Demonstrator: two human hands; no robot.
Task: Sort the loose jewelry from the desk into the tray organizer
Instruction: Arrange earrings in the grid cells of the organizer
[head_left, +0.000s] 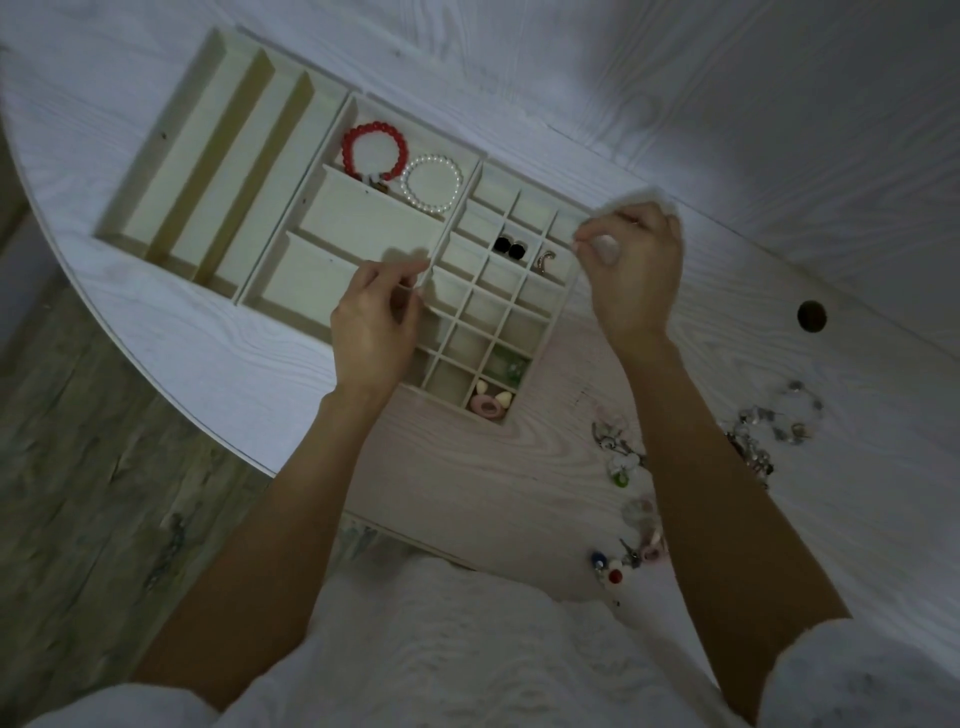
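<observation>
Both hands hover over the tray, fingers curled in pinches: the left hand and the right hand seemingly stretch something thin between them, too fine to identify. Loose jewelry waits on the bench beneath the right forearm.

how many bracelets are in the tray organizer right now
2. A red bead bracelet and a white pearl bracelet lie beside each other in the far compartment of the tray organizer's middle section. The hands cover some cells, so more may be hidden.
</observation>
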